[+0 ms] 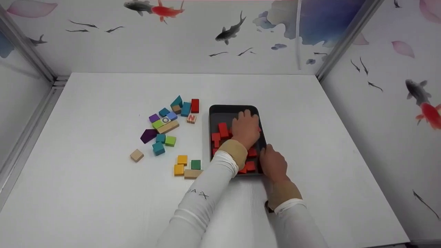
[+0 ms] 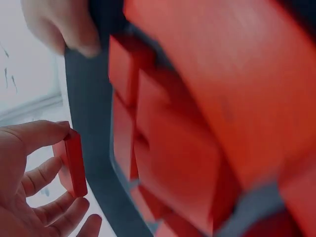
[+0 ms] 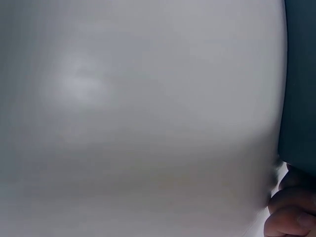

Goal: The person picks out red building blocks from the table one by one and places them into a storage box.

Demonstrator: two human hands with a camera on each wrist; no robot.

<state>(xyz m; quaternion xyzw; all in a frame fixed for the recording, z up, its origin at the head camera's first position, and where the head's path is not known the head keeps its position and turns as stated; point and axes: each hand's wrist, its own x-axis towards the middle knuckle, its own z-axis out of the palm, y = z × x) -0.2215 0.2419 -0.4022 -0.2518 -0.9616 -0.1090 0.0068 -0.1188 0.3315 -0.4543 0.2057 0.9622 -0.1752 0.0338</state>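
Over the upper right part of the black tray (image 1: pixel 227 108) is my left hand (image 1: pixel 246 129). In the left wrist view its thumb and fingers pinch a small red block (image 2: pixel 73 165). Several other red blocks (image 1: pixel 223 130) lie in the tray, and they fill much of the left wrist view. My right hand (image 1: pixel 274 163) grips the tray's right side near its lower corner. At the lower right of the right wrist view its curled fingers (image 3: pixel 291 217) show against the tray wall (image 3: pixel 301 89). My left hand and sleeve hide part of the tray's contents.
Left of the tray lie loose coloured blocks, among them a purple pentagon (image 1: pixel 148 136), a red block (image 1: pixel 195 105), a letter block (image 1: pixel 191 119) and a wooden block (image 1: pixel 136 155). Nearer me sit yellow blocks (image 1: pixel 179 169) and a green one (image 1: pixel 195 164). Printed walls bound the white table (image 1: pixel 103 206).
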